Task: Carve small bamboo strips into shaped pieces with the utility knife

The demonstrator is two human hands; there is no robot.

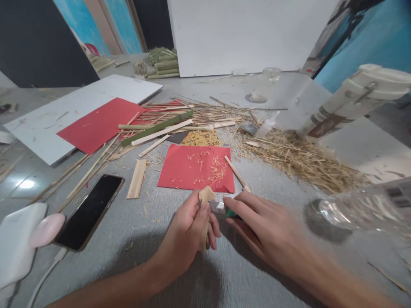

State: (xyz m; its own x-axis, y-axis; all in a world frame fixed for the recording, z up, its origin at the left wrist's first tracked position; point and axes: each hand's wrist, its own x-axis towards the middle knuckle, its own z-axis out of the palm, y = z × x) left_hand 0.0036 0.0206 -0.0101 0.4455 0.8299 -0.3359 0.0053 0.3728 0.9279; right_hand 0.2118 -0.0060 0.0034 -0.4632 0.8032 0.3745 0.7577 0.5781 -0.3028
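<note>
My left hand (184, 233) is closed around a pale piece of wood (206, 194), its upper end sticking out above my thumb. My right hand (268, 226) grips a green-handled cutter knife (230, 213), most of its handle hidden by my fingers. The metal blade points left and lies against the wood close to my left thumb. Just beyond both hands is a red sheet (189, 167) strewn with curled shavings (218, 170). A thin stick (234, 169) with a rounded end lies at the sheet's right edge, near my right knuckles.
A phone (91, 211), a white device (21, 244) and a flat wooden strip (137, 179) lie left. Bamboo sticks (167, 128), yellow sandpaper (204, 138) and a straw heap (289, 156) spread behind. A clear bottle (366, 205) and a large white-lidded container (356, 98) are right.
</note>
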